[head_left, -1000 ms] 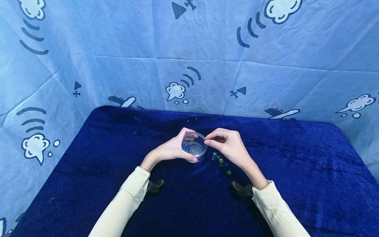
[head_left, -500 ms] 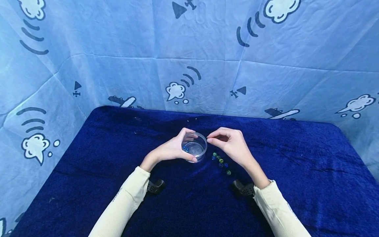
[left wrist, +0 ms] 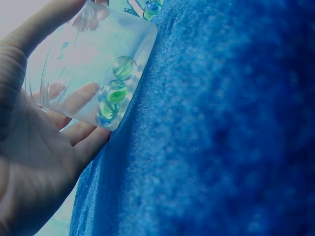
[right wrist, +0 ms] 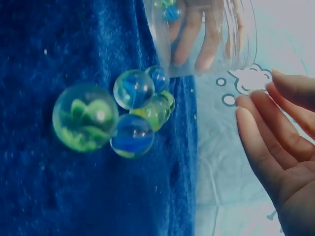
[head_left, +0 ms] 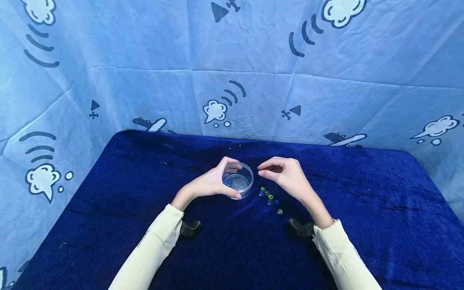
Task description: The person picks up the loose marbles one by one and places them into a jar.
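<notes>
Seven loose marbles are seen in the head view on the dark blue cloth, near a clear jar whose wall is gripped by the curled fingers and thumb of the left hand. By the right hand, poised just beside the jar's mouth, nothing is seen to be held; its fingers are loosely bent. Should the jar be tipped by a turn of the left wrist, its contents could be spilled; should the loose marbles be brushed by the right hand, they could be set rolling, being round and unfenced. Three marbles inside the jar are told apart in the left wrist view, whereas from the head only a small blue cluster is made out; by the right wrist view, the gap between right thumb and fingertips is disclosed
</notes>
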`<action>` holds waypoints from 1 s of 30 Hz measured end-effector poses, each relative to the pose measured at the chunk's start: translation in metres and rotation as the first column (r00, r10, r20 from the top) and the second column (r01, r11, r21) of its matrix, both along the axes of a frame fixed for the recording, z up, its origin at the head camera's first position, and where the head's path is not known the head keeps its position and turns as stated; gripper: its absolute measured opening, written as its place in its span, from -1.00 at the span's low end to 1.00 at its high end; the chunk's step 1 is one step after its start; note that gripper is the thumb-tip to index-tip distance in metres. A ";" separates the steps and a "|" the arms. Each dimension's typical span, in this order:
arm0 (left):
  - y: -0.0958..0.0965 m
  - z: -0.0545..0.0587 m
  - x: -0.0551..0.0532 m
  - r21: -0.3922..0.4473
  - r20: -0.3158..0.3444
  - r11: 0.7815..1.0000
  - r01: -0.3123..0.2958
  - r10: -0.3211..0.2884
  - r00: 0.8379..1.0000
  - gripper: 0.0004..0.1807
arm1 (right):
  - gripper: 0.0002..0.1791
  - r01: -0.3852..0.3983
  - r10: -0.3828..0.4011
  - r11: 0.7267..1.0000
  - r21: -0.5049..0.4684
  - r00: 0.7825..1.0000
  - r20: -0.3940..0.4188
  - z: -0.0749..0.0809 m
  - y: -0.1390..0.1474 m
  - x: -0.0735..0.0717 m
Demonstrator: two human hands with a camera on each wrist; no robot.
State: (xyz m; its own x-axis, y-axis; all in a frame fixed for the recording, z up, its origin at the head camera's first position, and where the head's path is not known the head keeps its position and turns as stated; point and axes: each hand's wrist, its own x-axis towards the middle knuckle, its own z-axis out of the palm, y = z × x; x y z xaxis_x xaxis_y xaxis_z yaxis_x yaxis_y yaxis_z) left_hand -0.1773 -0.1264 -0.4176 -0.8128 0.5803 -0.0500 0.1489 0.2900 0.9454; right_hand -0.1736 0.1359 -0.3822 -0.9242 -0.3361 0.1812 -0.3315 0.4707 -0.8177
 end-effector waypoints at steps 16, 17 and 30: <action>0.000 -0.001 0.000 0.008 0.004 1.000 0.004 -0.004 1.000 -0.01 | -0.89 -0.109 0.101 0.992 0.061 0.986 0.131 -0.011 0.012 -0.007; 0.000 -0.001 0.000 0.007 0.003 1.000 0.005 -0.005 1.000 -0.01 | -0.90 -0.122 0.111 0.990 0.066 0.983 0.144 -0.012 0.013 -0.007; 0.000 -0.001 -0.001 0.002 0.002 1.000 0.003 -0.003 1.000 0.00 | -0.90 -0.234 0.207 0.967 0.101 0.953 0.223 -0.018 0.017 -0.011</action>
State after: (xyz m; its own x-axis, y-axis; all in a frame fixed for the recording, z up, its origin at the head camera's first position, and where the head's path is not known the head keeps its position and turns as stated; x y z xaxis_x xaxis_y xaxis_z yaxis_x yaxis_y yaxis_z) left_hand -0.1779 -0.1268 -0.4183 -0.8112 0.5827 -0.0501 0.1481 0.2874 0.9463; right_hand -0.1842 0.1526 -0.3999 -0.8371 -0.5433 -0.0646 -0.2665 0.5080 -0.8191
